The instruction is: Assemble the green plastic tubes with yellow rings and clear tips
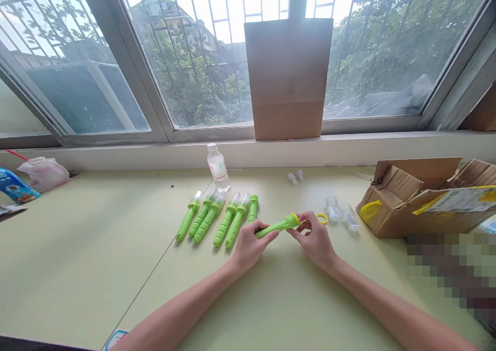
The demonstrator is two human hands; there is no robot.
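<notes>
Green tube (277, 227) gripped at its lower end by left hand (251, 241), thumb on the near side, fingers curled round. Yellow ring (295, 219) at the tube's upper end pinched by right hand (312, 235), thumb and fingers drawn in on it. Tube held tilted, ring end up and to the right, over the middle of the counter (116, 258).

Loose yellow ring (322, 218) lying just beyond right hand. Two clear cups (341, 214) to the right of that, side by side. Short green tube (253, 208), no clear top seen, just beyond left hand. Five green tubes with clear tops (234, 219) laid in a slanted row to its left, tops toward the window. Water bottle (218, 168) standing upright behind the row. Two small clear pieces (296, 177) near the counter's far edge. Open cardboard box (422, 206) at the right edge; pink-white bag (45, 173) and blue packet (16, 185) toward the far left corner.
</notes>
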